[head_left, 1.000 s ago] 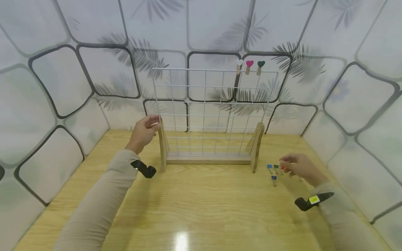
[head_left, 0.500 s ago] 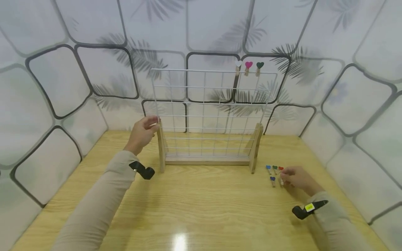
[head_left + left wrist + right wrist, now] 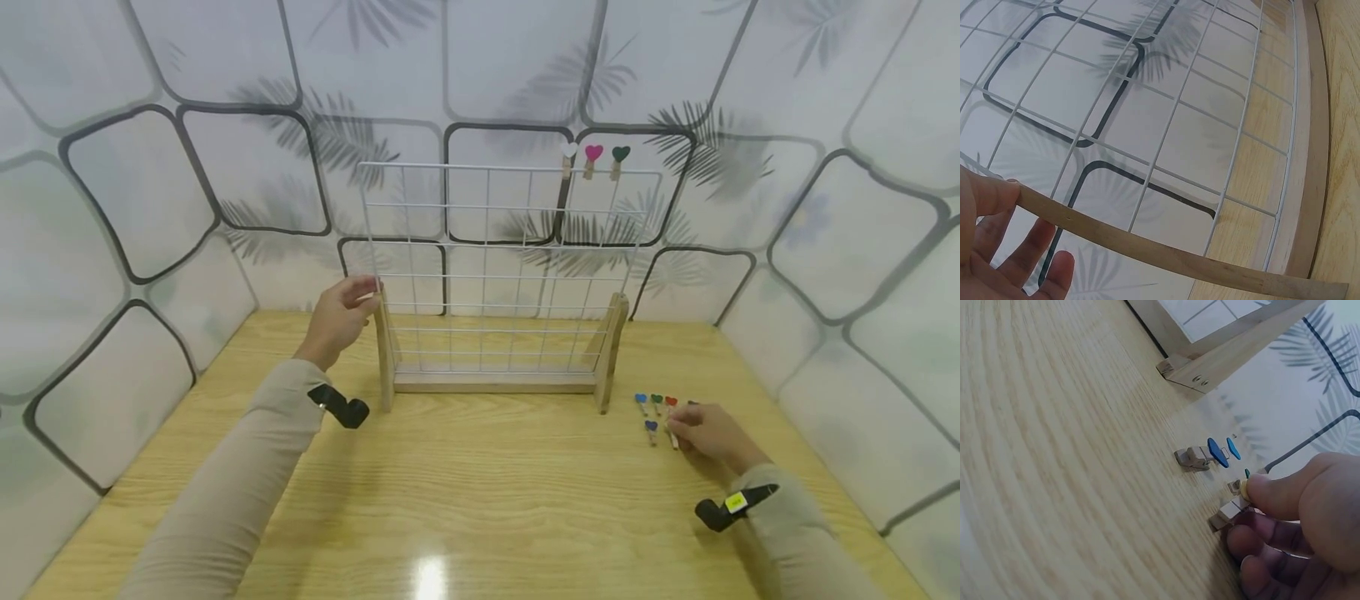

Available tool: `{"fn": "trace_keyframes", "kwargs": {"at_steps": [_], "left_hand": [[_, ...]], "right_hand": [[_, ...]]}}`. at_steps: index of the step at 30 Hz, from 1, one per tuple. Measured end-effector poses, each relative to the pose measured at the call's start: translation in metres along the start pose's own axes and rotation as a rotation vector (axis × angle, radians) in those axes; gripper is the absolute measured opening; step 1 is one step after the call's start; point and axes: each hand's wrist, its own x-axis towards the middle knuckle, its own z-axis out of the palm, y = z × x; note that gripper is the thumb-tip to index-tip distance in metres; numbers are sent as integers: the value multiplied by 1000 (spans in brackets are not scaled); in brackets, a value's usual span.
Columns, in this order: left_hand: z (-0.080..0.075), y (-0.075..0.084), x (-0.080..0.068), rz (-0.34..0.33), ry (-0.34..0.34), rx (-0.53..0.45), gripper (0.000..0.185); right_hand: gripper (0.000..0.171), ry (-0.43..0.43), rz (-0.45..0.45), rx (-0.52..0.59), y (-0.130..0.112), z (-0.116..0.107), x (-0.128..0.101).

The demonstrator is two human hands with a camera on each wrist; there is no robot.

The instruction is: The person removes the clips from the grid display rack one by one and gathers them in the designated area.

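Reaching forward with a bent elbow, the left hand (image 3: 339, 317) rests at the top of the left wooden upright (image 3: 386, 354) of the wire grid rack (image 3: 495, 250). In the left wrist view the thumb lies on the edge of that upright while the other fingers (image 3: 1022, 256) stay loose and nearly straight behind it, so the hand steadies the post without wrapping round it. The rack stands upright in the middle of the wooden table (image 3: 465, 483), toward the back wall, and three heart-topped pegs (image 3: 593, 161), white, pink and dark green, are clipped along its top wire near the right corner.

Low over the table's right side, the right hand (image 3: 708, 433) is turned palm down, forearm lying close to the surface. Its thumb and forefinger pinch a small wooden peg (image 3: 1230, 514), which touches the tabletop. Just beside it, toward the rack's right foot (image 3: 1192, 370), lie the other loose pegs (image 3: 654, 408), with blue, green and red heart tops, close together in a small cluster, and a blue-headed one (image 3: 1204, 454) sits nearest the fingers.
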Motion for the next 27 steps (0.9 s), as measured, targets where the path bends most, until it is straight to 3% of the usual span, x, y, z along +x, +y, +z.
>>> {"fn": "trace_keyframes", "kwargs": {"at_steps": [9,13,19,27], "left_hand": [[0,1,-1,14,-4,11,37],[0,1,-1,30,-8,-2,37],[-1,3,-1,26,-4,-3,37],[-1,2,-1,7,-5,-2,38]], "right_hand": [[19,7,-55,-136,-4,-4,-2],[26,33,-70,-181,-5,-11,-1],[36,29,-62,-17,-19,-30,3],[43,50,-76,190,-58,-67,12]]}}
